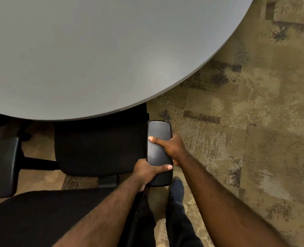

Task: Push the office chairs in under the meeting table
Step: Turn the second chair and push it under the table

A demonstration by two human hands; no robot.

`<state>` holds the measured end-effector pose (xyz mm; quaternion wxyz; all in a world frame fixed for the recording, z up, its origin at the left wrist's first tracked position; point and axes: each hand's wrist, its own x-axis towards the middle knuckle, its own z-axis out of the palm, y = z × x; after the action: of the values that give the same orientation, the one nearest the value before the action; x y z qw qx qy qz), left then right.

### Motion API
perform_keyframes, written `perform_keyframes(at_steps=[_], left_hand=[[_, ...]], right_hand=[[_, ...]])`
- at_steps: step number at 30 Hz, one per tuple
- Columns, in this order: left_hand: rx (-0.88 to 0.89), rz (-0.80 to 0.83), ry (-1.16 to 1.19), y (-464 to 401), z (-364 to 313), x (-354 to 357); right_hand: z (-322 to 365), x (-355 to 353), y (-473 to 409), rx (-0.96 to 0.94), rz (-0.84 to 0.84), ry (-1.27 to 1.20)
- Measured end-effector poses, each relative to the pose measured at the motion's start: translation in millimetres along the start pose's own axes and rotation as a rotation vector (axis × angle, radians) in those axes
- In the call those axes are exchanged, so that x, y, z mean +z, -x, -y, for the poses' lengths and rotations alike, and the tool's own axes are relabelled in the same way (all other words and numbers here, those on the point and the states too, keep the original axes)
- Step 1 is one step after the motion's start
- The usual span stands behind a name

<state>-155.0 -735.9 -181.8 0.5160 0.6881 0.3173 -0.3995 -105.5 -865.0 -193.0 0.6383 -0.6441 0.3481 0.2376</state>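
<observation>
Beside the table point(94, 50), both hands clasp the chair's armrest point(159, 132).

Black office chair point(101, 148), seat front tucked beneath the grey round-edged meeting table point(94, 56).

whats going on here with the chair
A person is gripping one armrest of a black office chair with both hands: the right hand farther up it, the left hand nearer its rear end. The front of the seat already sits under the edge of the grey meeting table; the rest is still out on the carpet.
</observation>
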Motion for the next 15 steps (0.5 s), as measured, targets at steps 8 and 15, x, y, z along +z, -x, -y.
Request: perform_keyframes(at_steps=[8, 15], left_hand=[[-0.044, 0.020, -0.015, -29.0, 17.3, 4.6], [-0.064, 0.050, -0.017, -33.3, 15.3, 3.6]], right_hand=[[-25.2, 3.6, -20.3, 0.011, -0.008, 0.015], [-17.1, 1.1, -18.7, 0.007, 0.021, 0.038]])
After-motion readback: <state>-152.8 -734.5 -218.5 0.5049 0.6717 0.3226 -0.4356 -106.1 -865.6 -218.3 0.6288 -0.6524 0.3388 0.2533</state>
